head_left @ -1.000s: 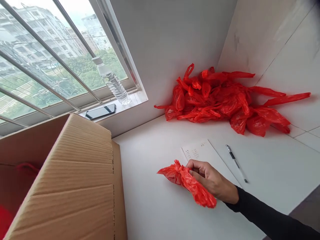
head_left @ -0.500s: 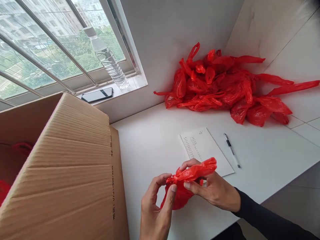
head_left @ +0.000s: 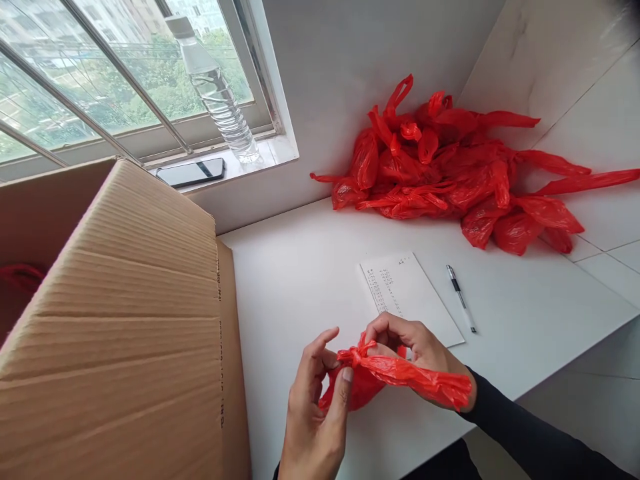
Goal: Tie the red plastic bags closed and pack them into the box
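A red plastic bag (head_left: 367, 390) with a knot near its neck is between my hands, just above the white table (head_left: 295, 280). My left hand (head_left: 320, 400) pinches the bag beside the knot, thumb in front and forefinger raised. With bent fingers my right hand (head_left: 415, 343) grips the bag just right of the knot. A twisted handle end of the bag hangs across the front of my right hand and points right. What the bag contains, if anything, cannot be seen.
Beyond my hands lie a notepad (head_left: 410, 287) with writing and a pen (head_left: 461, 298). Several red bags (head_left: 440, 167) are heaped against the back wall. A cardboard box (head_left: 130, 320) stands at left. On the sill are a phone (head_left: 193, 173) and a water bottle (head_left: 220, 100).
My right hand has shifted its grip closer to the knot. The loose handle end has swung down and right, over that hand. The view has tilted slightly.
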Action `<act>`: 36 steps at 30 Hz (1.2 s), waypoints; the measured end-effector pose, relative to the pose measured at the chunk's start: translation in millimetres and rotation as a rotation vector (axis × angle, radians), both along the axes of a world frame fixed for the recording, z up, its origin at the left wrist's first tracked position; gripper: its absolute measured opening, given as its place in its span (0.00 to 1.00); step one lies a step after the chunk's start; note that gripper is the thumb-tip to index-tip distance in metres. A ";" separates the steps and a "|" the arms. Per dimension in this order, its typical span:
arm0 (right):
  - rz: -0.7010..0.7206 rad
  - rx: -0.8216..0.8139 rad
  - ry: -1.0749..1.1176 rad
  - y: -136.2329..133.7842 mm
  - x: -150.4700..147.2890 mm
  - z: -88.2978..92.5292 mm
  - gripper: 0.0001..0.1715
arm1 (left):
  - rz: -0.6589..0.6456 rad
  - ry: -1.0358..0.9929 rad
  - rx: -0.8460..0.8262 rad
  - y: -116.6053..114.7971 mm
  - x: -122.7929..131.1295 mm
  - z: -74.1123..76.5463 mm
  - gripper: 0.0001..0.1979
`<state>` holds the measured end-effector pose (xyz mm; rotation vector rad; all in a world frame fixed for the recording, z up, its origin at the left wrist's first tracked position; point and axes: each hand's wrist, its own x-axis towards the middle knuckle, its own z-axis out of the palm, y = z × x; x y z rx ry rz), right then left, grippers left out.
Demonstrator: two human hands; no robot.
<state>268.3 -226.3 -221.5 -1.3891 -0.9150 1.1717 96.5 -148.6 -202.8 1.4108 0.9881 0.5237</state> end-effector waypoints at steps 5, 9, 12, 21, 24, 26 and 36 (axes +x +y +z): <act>-0.065 -0.008 -0.004 -0.7 -0.1 3.2 0.13 | -0.016 -0.012 -0.013 0.6 0.1 -0.4 0.20; -0.238 0.038 0.123 -1.3 5.9 0.2 0.14 | -0.017 0.001 -0.010 5.2 -5.5 -3.5 0.19; -0.374 0.078 0.173 -1.2 13.7 -5.4 0.14 | -0.005 0.025 0.000 9.9 -11.0 -6.1 0.20; 0.057 0.073 -0.141 -2.1 -3.8 -10.7 0.16 | -0.018 0.040 -0.006 7.6 -12.7 -6.1 0.20; -0.020 0.017 -0.082 -3.7 -3.4 -12.0 0.23 | -0.001 0.069 0.044 7.3 -16.5 -9.2 0.20; -0.124 -0.012 -0.141 -6.0 5.1 -12.6 0.16 | 0.047 0.071 0.070 10.1 -22.0 -12.2 0.18; 0.048 0.166 -0.392 5.4 -9.6 -5.3 0.08 | 0.047 0.050 0.080 7.2 -30.9 -14.1 0.18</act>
